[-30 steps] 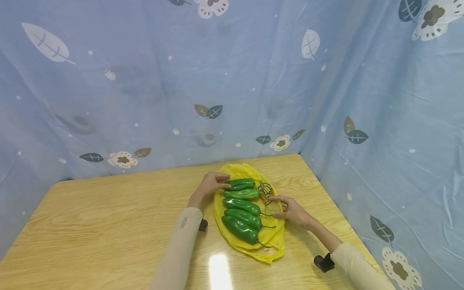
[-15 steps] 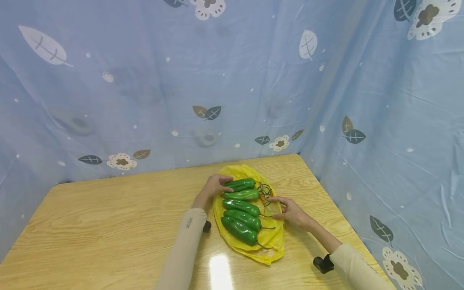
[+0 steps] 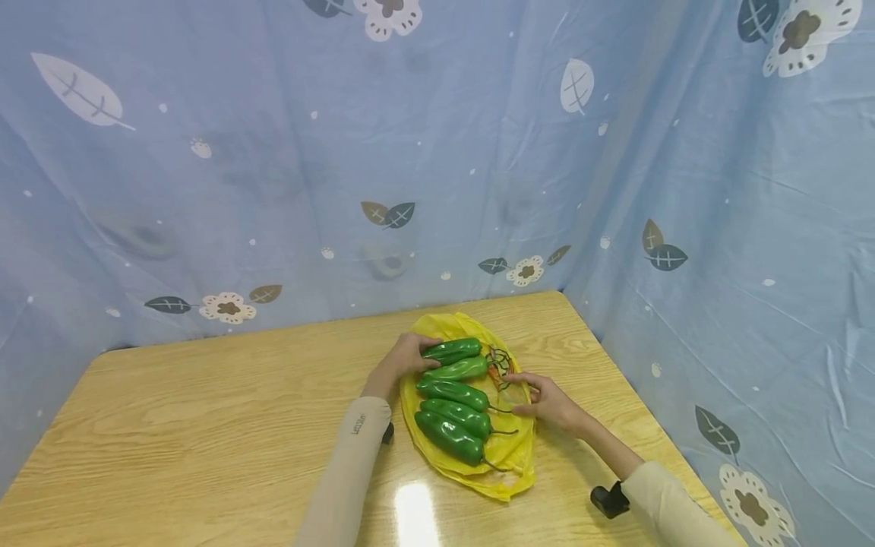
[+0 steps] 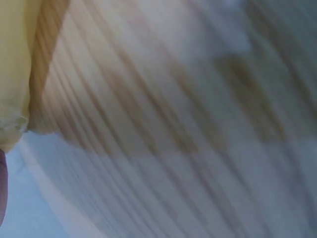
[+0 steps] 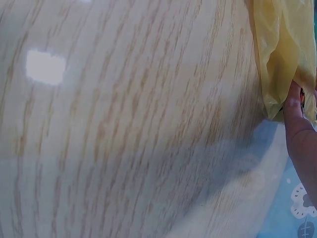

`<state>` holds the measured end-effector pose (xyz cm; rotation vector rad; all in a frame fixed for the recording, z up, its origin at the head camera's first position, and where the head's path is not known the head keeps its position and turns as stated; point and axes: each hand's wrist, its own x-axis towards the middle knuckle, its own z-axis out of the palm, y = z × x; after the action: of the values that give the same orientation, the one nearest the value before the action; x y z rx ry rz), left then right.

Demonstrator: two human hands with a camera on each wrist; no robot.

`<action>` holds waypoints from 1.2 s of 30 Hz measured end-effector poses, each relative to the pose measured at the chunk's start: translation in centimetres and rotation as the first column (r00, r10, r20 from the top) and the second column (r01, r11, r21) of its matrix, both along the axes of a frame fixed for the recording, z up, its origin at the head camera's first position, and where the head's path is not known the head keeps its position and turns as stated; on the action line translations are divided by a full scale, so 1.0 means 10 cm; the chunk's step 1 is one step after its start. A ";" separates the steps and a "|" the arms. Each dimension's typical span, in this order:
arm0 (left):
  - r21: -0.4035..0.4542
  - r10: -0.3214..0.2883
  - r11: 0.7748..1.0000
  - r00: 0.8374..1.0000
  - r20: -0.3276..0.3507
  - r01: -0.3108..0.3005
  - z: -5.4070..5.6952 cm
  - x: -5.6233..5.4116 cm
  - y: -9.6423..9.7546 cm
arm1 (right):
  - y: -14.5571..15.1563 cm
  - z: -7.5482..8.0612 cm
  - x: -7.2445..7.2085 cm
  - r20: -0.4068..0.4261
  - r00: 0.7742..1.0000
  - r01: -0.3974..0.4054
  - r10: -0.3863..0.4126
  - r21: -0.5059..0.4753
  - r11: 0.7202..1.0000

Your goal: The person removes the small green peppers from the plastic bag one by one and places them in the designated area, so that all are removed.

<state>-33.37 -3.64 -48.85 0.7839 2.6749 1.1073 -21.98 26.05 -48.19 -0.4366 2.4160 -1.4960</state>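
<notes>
So the left hand point(image 3: 402, 357) has nudged right since a second ago, thumb and fingers now pinching the left end of the far pepper point(image 3: 458, 349), which is lying on a yellow bag point(image 3: 437, 325). Four more peppers point(image 3: 453, 391) line up nearer, left of a small red-and-green tangle point(image 3: 502, 363). Right hand point(image 3: 555, 403) has loosely spread fingers at the bag's edge; only the right wrist cam shows one against its folds.

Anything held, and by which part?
Can't be told: left hand straddles the left end of the farthest green pepper with thumb and fingers; right hand is at the yellow plastic, right edge. Grips unclear.
</notes>
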 end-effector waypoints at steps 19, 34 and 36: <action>0.007 -0.103 0.995 0.992 -0.077 0.104 0.18 0.01 -0.22 | -0.04 0.07 0.00 -0.036 0.999 -0.004 0.005 0.010 1.000; 0.014 -0.166 0.985 0.971 -0.171 0.170 0.41 0.10 -0.39 | -0.06 0.04 0.04 -0.012 1.000 0.017 -0.017 0.031 0.999; 0.012 -0.189 0.981 0.963 -0.191 0.195 0.45 0.14 -0.40 | -0.04 0.03 0.05 -0.007 1.000 0.025 -0.025 0.032 0.999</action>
<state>-31.98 -7.63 -44.37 1.1819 2.6627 1.0770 -21.51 25.61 -47.85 -0.4070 2.4557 -1.4656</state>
